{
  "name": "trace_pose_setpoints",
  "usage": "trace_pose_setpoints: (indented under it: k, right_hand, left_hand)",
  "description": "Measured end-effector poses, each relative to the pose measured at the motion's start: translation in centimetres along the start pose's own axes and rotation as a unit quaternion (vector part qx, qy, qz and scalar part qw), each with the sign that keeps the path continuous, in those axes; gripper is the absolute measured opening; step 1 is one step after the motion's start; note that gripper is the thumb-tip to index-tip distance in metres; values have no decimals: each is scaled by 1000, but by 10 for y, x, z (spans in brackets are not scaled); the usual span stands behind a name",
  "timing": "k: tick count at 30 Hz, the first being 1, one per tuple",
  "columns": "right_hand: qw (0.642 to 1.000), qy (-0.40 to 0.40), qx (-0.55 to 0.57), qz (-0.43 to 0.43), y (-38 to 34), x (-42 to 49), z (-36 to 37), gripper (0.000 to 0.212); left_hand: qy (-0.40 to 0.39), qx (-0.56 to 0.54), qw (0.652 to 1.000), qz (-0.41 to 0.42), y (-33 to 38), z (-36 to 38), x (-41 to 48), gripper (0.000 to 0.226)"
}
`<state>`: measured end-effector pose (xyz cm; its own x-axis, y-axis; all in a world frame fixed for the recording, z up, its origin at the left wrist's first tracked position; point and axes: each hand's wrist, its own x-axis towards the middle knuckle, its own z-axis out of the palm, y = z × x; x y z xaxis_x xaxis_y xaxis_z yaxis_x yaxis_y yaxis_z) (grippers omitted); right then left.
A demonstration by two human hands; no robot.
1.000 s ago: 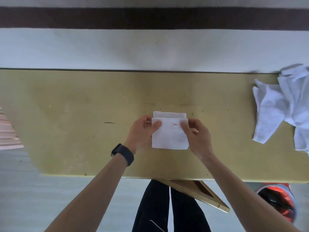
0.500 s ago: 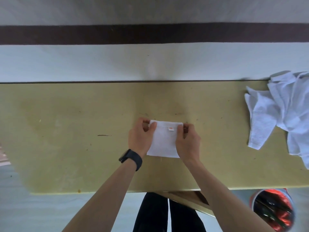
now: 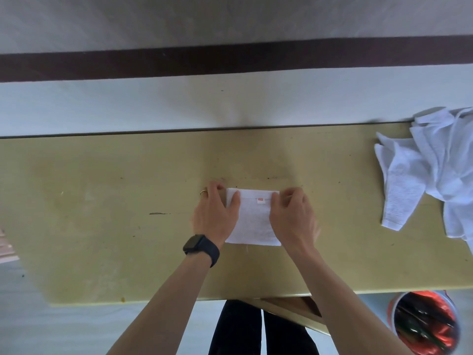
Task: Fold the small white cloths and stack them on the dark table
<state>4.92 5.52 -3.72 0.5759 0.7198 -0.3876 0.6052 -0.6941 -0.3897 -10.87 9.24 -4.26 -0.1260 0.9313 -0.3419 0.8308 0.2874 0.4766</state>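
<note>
White terry cloth, folded into a small rectangle (image 3: 252, 220), was laid flat on the yellow-olive table (image 3: 102, 226), near the middle and closer to its near edge than to the wall. A small red-and-white tag (image 3: 260, 200) was seen just below the cloth's far edge.

The far left corner was grasped by the left hand (image 3: 213, 213): the thumb was laid on top and the fingers were curled at the edge. Their tips were hidden, so how far they reached under the fabric could not be made out. The far right corner was pinched in the same way by the right hand (image 3: 291, 216), with the fingertips again covered by the knuckles. Both side edges of the cloth were partly concealed by the hands.

A dark smartwatch (image 3: 201, 248) was worn on the left wrist and a thin ring (image 3: 203, 192) on one finger.

A loose heap of unfolded white cloths (image 3: 435, 170) was left at the table's right end, well apart from the folded one. It was cut off by the frame edge, and the single pieces could not be counted.

Below the near edge, dark trousers (image 3: 238, 329) and a slanted wooden frame (image 3: 289, 308) were partly visible. A red bucket (image 3: 425, 324) was seen at the lower right, and its dark contents were too blurred to identify.
</note>
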Motion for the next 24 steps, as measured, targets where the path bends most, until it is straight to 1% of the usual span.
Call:
trace_pose_setpoints:
  k: [2,3,4,6,8,10,12,17,21,23,24]
  right_hand:
    - [999,36,19,-23,9,-9,0,27]
    - [996,58,31,-58,14,-15,2,26]
    - [990,78,35,-109,18,-22,6,25]
    - [972,103,10,-211,27,-33,19,27]
    - [957,86,-30,-275,32,-35,32,39]
    - [953,42,-80,-291,35,-30,41,51]
    - [950,9,-122,-287,40,-23,46,58]
    - [944,-7,-156,-290,46,-17,48,64]
    - [951,-7,-166,-260,42,-21,46,67]
    - [959,-2,-146,-243,42,-23,41,67]
    - [963,2,-135,-231,42,-25,38,67]
  left_hand:
    - [70,67,990,104,-8,3,-11,40]
    - [102,96,977,162,-13,6,-18,41]
    - [114,117,964,211,-20,11,-23,43]
    - [81,144,946,281,-32,23,-29,50]
    - [41,168,934,314,-39,34,-30,58]
    - [4,183,933,311,-41,39,-27,63]
    - [-39,189,937,291,-44,40,-25,65]
    - [-81,201,939,268,-46,38,-22,67]
    - [-84,185,940,275,-43,33,-24,65]
    - [-68,172,943,276,-41,29,-26,65]
    - [-54,161,950,263,-38,26,-27,65]
